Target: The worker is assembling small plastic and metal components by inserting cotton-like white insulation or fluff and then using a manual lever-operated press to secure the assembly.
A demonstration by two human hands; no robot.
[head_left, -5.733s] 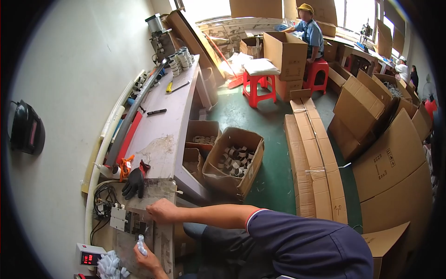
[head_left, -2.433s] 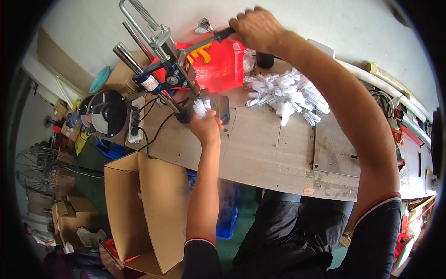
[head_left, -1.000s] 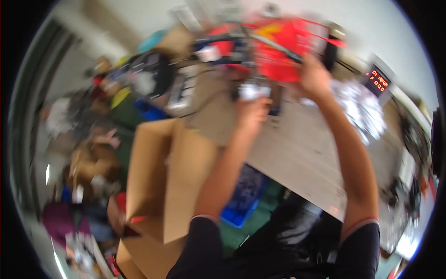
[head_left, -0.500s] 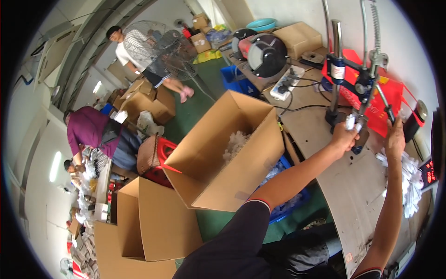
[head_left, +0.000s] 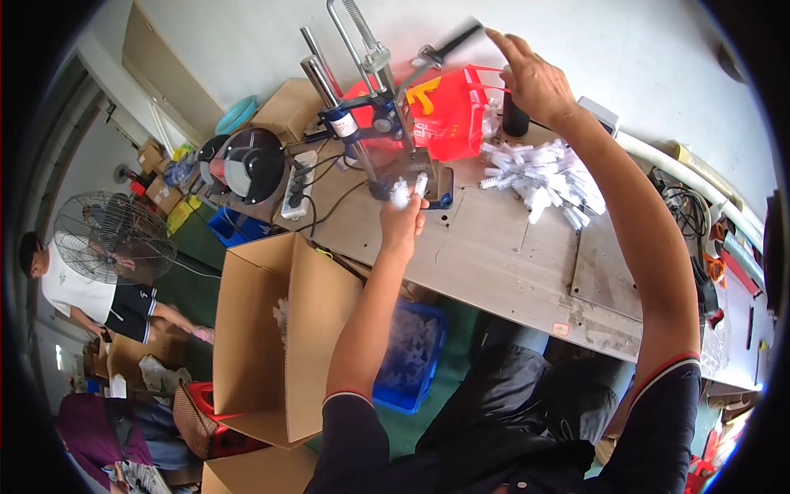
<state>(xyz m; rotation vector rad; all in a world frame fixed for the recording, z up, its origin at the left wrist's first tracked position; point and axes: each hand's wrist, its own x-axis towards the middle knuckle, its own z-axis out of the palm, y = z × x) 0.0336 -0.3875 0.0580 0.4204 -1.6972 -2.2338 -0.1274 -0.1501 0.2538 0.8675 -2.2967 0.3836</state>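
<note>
My left hand (head_left: 401, 224) is closed on small white ribbed plastic pieces (head_left: 400, 194) at the base of a blue and chrome hand-lever press (head_left: 383, 123). Two of their ends stick up past my fingers. My raised right hand (head_left: 536, 86) has its fingers stretched out, their tips close to the end of the press's black lever handle (head_left: 461, 41). The handle is smeared by motion, and whether my fingertips touch it I cannot tell. To the right of the press lies a heap of similar white ribbed pieces (head_left: 547, 177) on the workbench (head_left: 485, 247).
A red bag (head_left: 448, 123) stands behind the press. Left of it are a power strip (head_left: 299, 185) and a cut-off machine (head_left: 251, 165). An open carton (head_left: 317, 329) and a blue crate of pieces (head_left: 432, 362) sit below the bench edge. People and a fan (head_left: 111, 239) are at left.
My view has turned right. The lever has swung up, and my right hand, lower by the handle before, is now raised with fingers extended. My left hand stays at the press base with the pieces.
</note>
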